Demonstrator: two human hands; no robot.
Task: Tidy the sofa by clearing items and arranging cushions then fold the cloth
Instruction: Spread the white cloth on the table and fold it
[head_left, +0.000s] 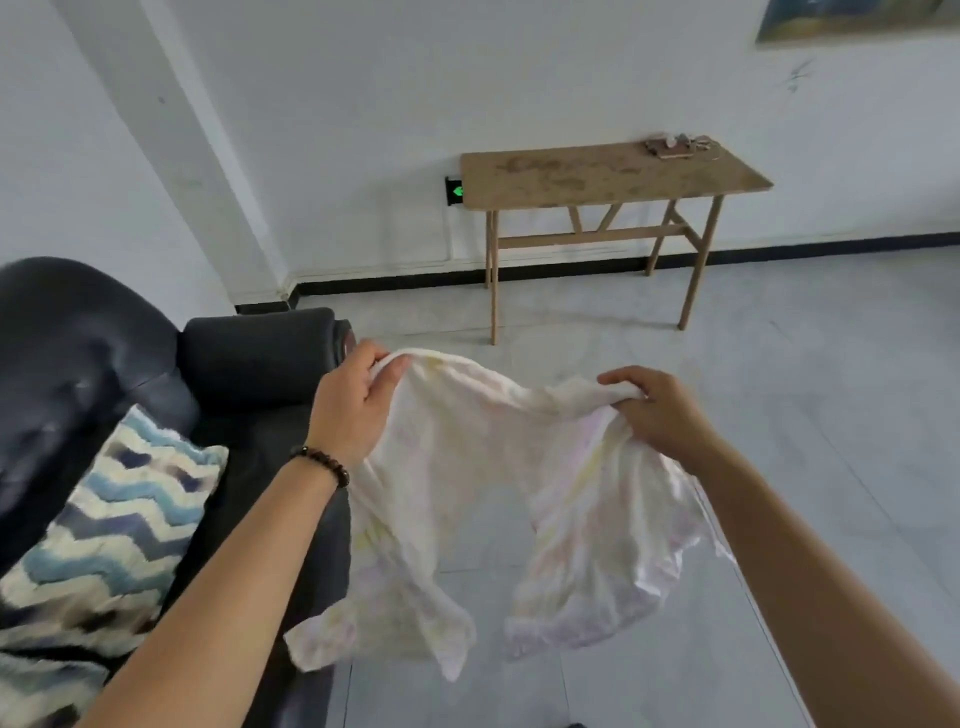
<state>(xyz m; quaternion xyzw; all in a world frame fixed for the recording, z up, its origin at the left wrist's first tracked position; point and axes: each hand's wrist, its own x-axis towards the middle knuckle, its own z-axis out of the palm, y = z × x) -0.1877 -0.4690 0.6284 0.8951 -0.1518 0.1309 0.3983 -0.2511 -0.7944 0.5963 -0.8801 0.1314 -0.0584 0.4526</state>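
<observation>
Dark grey leather sofa (249, 358), zigzag blue-and-cream cushion (119, 519) on its seat. Pale white crumpled cloth (467, 493) hangs in air beside the sofa. Left hand (353, 410) and right hand (660, 410) each grip its top edge. Fold step, I'd judge; next: find corners, pull taut.

Living room: sofa (249, 364), cushion (114, 525).

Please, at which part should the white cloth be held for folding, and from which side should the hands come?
Along its top edge, out toward the two upper corners, each hand coming from its own side. The white cloth hangs limp and sags in the middle between the left hand and the right hand, whose grip bunches the edge; a wider pinch would probably spread it flat.
</observation>
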